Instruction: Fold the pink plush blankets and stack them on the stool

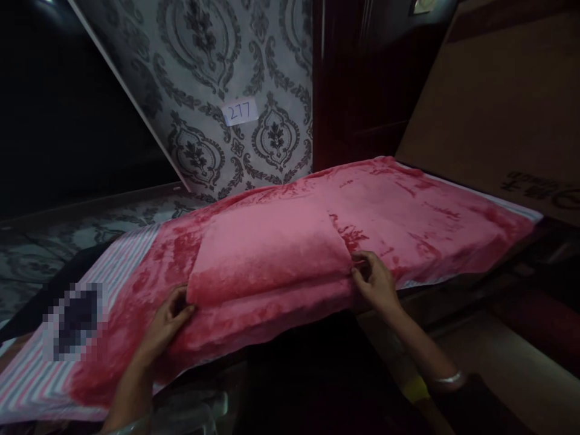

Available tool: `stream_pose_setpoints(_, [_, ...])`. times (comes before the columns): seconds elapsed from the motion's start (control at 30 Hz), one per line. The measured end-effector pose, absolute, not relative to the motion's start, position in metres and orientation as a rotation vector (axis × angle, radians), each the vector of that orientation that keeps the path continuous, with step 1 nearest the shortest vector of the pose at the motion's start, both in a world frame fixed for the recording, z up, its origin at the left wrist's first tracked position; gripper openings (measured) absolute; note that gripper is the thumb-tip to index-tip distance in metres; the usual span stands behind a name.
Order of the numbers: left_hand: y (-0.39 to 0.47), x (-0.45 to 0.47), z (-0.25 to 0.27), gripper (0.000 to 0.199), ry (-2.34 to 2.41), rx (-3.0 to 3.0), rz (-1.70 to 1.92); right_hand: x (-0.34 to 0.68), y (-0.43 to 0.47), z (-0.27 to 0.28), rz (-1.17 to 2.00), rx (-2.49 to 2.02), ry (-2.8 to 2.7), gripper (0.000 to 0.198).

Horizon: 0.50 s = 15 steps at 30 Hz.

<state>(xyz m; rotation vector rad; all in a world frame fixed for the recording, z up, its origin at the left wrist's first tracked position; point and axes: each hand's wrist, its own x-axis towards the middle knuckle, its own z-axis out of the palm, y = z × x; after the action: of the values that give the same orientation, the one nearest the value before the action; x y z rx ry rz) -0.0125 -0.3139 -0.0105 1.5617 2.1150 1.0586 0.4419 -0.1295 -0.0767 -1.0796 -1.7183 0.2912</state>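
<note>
Folded pink plush cloth (267,241): while it is lying flat on a larger red-pink plush blanket (403,211), its near edge is running between the two hands.
Left hand (172,314): thumb and fingers are pinching the near left corner, the cloth extending to its right.
Right hand (377,283): thumb and forefinger are pinching the near right corner.
Striped white sheet (136,246): it is showing past the blanket's left end.

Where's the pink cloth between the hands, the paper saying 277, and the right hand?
Pink cloth (267,244): head view, middle of its top.
Paper saying 277 (240,112): head view, middle of its face.
Right hand (379,286): head view, middle of the hand.
</note>
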Motion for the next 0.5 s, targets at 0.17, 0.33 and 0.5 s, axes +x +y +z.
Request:
stream_pose_setpoints(0.17, [-0.311, -0.004, -0.024, 0.090, 2.244, 1.849, 1.049, 0.445, -0.129, -0.072, 0.127, -0.858, -2.086, 0.076])
stream_pose_setpoints(0.33, [-0.291, 0.001, -0.026, 0.068, 2.236, 2.230, 0.759, 0.435, -0.106, -0.071, 0.131, -0.813, -2.291, 0.094])
stream_pose_setpoints(0.5, [-0.274, -0.002, -0.016, 0.059, 2.301, 2.206, 0.788, 0.426, -0.083, -0.067, 0.090, -0.813, -2.245, 0.084])
